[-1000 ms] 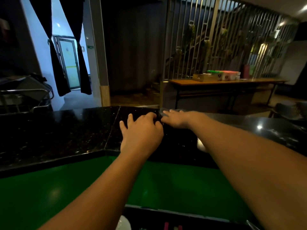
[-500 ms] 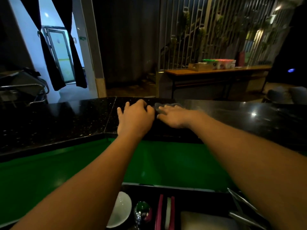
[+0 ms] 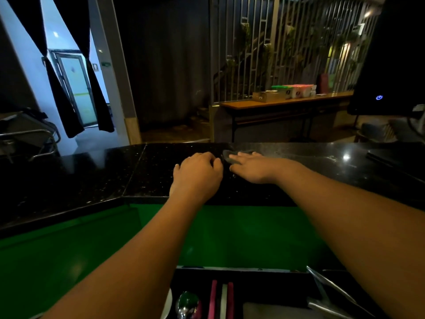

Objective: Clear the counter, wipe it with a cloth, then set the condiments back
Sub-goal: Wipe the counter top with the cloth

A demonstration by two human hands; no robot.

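A dark grey cloth (image 3: 227, 155) lies on the black speckled counter (image 3: 138, 171), hard to make out against the stone. My right hand (image 3: 251, 168) presses flat on it with straight fingers. My left hand (image 3: 197, 174) sits just left of it, and its curled fingers grip the cloth's left edge. Most of the cloth is hidden under the two hands. No condiments stand on the visible counter.
Below the counter lies a green lower shelf (image 3: 69, 261). A dark tray (image 3: 264, 286) at the bottom holds a spoon (image 3: 186, 303), red and white sticks and metal tongs (image 3: 331, 293). A black screen (image 3: 391, 65) stands at the right, a metal cart (image 3: 27, 134) at the left.
My view has dipped, so the tray at the bottom has come into sight. Both hands stay together on the cloth, and my left fingers have curled tighter.
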